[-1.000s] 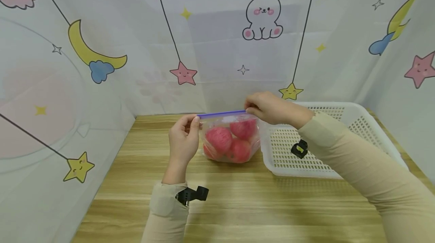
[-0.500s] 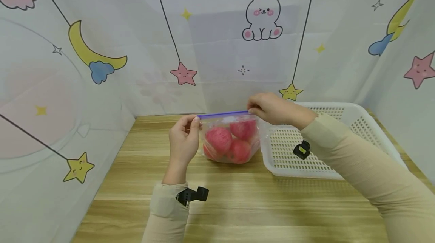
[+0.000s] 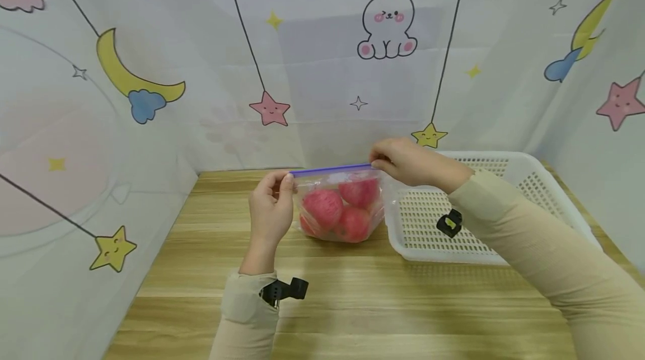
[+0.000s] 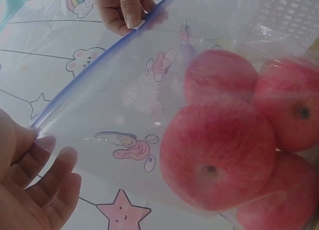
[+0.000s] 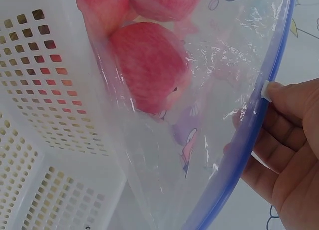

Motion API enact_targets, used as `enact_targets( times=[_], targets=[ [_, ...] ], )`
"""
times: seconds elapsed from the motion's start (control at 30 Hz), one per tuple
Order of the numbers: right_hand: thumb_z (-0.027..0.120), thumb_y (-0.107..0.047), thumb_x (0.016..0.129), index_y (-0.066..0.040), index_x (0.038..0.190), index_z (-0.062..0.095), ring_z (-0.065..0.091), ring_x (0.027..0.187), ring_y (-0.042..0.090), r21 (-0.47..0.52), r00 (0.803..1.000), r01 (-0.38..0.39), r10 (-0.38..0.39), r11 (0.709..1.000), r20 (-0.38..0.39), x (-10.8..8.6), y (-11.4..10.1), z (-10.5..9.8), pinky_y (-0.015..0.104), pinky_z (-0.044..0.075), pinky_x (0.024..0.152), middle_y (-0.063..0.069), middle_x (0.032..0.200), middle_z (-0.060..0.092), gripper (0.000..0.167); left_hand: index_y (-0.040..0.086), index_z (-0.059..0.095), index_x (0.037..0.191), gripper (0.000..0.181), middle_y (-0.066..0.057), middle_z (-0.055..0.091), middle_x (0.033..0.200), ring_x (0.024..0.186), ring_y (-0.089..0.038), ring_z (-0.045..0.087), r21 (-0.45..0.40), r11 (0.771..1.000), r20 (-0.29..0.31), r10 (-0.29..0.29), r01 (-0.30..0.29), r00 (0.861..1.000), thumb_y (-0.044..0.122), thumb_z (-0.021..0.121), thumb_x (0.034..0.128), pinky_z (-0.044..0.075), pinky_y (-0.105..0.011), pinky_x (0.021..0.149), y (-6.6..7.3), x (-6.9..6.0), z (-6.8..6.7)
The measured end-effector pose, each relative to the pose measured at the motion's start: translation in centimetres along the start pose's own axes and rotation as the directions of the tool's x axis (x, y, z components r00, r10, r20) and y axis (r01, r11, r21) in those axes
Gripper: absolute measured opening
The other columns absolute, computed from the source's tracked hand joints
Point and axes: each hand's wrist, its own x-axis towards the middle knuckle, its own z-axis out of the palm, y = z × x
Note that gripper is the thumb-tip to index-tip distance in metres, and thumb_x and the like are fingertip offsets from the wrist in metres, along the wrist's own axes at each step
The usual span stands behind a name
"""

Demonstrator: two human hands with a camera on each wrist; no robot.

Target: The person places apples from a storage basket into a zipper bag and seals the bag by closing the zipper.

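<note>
A clear zip bag (image 3: 335, 181) with a blue-purple zip strip stands on the table and holds several red apples (image 4: 217, 152). My left hand (image 3: 272, 206) pinches the left end of the strip between thumb and forefinger; its other fingers are loosely bent in the left wrist view. Farther right along the strip, my right hand (image 3: 403, 161) pinches a small white slider (image 5: 265, 90) between thumb and finger. In the right wrist view, the remaining right fingers lie behind the clear film. Printed cartoon figures show on the bag.
A white perforated plastic basket (image 3: 428, 252) stands right of the bag, partly under my right forearm. Behind the wooden table (image 3: 353, 304) hangs a white curtain (image 3: 327, 69) with printed stars, a moon and a rabbit.
My right hand has slid a little to the right along the zip strip. My left hand keeps hold of the bag's left end, and the apples have stayed in place.
</note>
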Motion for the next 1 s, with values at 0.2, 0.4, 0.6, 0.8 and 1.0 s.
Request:
enact_targets(
  times=[0.2,0.4,0.6,0.8,1.0],
  targets=[
    [0.055,-0.008,0.094,-0.002,0.096,0.065,0.058,0.08,0.019,0.002,1.0,-0.002,0.002,1.0,-0.006,-0.09,-0.01,-0.14,0.037,0.05,0.074,0.008,0.089,0.066,0.011,-0.004,0.064,0.092,0.017,-0.017,0.065,0.076,0.068,-0.01,0.058,-0.006,1.0,-0.012,0.015,-0.015,1.0,0.01,0.055,0.0954,0.043,-0.016,0.056,-0.03,0.06,-0.01],
    [0.054,-0.008,0.095,-0.002,0.097,0.064,0.058,0.08,0.018,0.015,1.0,-0.021,0.021,1.0,0.004,-0.27,0.28,-0.16,0.037,0.05,0.074,0.008,0.089,0.065,0.012,-0.005,0.064,0.09,0.018,-0.017,0.064,0.073,0.064,-0.004,0.054,-0.001,1.0,-0.019,0.023,-0.023,1.0,0.01,0.055,0.0955,0.04,-0.016,0.055,-0.07,0.07,0.02],
    [0.053,-0.008,0.096,-0.002,0.097,0.063,0.058,0.079,0.018,0.032,1.0,-0.026,0.025,0.999,0.008,-0.43,0.54,-0.11,0.036,0.05,0.073,0.008,0.089,0.065,0.012,-0.005,0.063,0.09,0.018,-0.017,0.064,0.074,0.064,-0.003,0.053,-0.004,1.0,-0.014,0.014,-0.015,1.0,0.01,0.055,0.0955,0.04,-0.016,0.055,-0.1,0.02,0.01],
    [0.054,-0.008,0.095,-0.003,0.096,0.064,0.057,0.077,0.018,0.032,1.0,-0.031,0.031,0.999,0.004,-0.67,0.64,-0.1,0.036,0.049,0.072,0.009,0.088,0.065,0.011,-0.004,0.064,0.09,0.018,-0.017,0.064,0.073,0.065,-0.007,0.055,-0.002,1.0,-0.014,0.026,-0.026,1.0,0.01,0.055,0.0956,0.041,-0.016,0.055,-0.17,-0.04,0.09],
    [0.054,-0.008,0.095,-0.003,0.096,0.064,0.056,0.076,0.017,0.033,1.0,-0.031,0.031,0.999,-0.003,-0.8,0.88,-0.08,0.035,0.049,0.07,0.008,0.087,0.065,0.011,-0.005,0.064,0.09,0.018,-0.017,0.064,0.073,0.064,-0.006,0.054,-0.006,0.999,-0.019,0.036,-0.036,0.999,0.01,0.055,0.0954,0.041,-0.015,0.054,-0.19,-0.05,0.14]
  ],
)
